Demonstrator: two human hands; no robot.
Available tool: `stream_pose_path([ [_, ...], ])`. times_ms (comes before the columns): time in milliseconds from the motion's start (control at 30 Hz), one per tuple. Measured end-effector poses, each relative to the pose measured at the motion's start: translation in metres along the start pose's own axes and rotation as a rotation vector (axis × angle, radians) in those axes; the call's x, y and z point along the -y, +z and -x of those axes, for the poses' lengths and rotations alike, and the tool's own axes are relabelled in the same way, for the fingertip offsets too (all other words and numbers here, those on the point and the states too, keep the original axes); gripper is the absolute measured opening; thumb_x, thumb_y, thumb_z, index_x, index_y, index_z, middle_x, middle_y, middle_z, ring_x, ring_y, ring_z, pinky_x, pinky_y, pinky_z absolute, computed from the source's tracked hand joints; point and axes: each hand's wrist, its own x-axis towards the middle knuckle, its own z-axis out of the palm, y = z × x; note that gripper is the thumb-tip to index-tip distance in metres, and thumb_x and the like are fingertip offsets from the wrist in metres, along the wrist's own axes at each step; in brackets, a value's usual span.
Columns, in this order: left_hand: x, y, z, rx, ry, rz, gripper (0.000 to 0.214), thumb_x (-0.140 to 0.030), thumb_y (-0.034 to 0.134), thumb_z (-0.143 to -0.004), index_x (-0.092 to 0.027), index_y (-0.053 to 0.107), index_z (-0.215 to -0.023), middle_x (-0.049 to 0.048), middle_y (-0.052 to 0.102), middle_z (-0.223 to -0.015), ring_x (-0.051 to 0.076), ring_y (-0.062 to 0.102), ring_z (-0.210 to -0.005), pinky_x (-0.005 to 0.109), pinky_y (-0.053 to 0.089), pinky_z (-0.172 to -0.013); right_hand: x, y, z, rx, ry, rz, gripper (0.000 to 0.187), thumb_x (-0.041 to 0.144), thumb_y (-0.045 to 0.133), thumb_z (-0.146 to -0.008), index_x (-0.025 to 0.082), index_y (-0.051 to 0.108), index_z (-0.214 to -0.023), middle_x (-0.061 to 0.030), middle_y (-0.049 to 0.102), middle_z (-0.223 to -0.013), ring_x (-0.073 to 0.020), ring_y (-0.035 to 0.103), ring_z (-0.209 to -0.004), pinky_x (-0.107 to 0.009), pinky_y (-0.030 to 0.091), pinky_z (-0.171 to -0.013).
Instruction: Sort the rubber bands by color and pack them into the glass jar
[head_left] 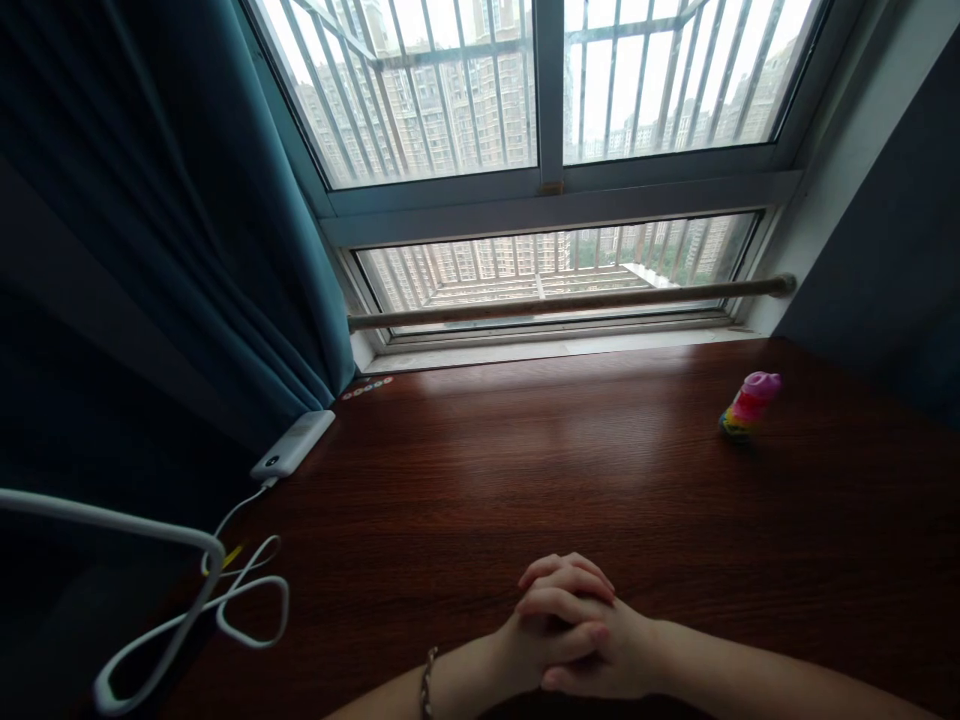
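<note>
My left hand [536,640] and my right hand [600,645] rest clasped together on the dark wooden table [525,460] near its front edge. Their fingers are interlaced and closed, with nothing visible between them. A thin bracelet [428,682] circles my left wrist. Far off at the right back of the table stands a small rainbow-striped toy [748,405], well out of reach of both hands.
A white power bank [293,444] lies at the table's left back corner, with its white cable [225,600] looping along the left edge. A teal curtain [172,220] hangs at the left. Beyond the table are a window [547,150] and a horizontal rail [570,300].
</note>
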Motion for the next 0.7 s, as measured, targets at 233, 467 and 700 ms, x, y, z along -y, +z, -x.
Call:
stream_pose_path([
  [233,0.0008,0.0015,0.0003,0.004,-0.018,-0.024,0.02,-0.033,0.067,-0.063,-0.027,0.064,-0.082,-0.0002,0.055,-0.066,0.017,0.054,-0.069,0.024,0.043,-0.052,-0.001,0.0002,0.0014,0.01,0.008,0.005,0.056,0.045,0.06,-0.072,0.023,0.043,-0.121,-0.007,0.048,-0.114,-0.0197,0.038,-0.113,-0.034,0.04,-0.092],
  [467,-0.0046,-0.0045,-0.0075,0.18,-0.078,0.189,0.023,-0.023,0.064,-0.067,-0.021,0.062,-0.09,0.0031,0.06,-0.083,0.018,0.058,-0.079,0.023,0.05,-0.062,-0.0018,0.0009,0.0022,0.015,0.025,-0.002,0.055,0.042,0.06,-0.071,0.023,0.044,-0.12,-0.0073,0.047,-0.115,-0.0196,0.038,-0.113,-0.033,0.041,-0.091],
  [700,0.0005,0.0011,0.0012,0.089,-0.107,0.0,0.019,-0.031,0.068,-0.062,-0.026,0.065,-0.08,0.0007,0.055,-0.065,0.019,0.055,-0.069,0.025,0.044,-0.053,-0.0011,0.0006,0.0016,0.012,0.016,-0.011,0.056,0.044,0.06,-0.072,0.023,0.043,-0.121,-0.0076,0.046,-0.115,-0.0199,0.038,-0.113,-0.034,0.04,-0.091],
])
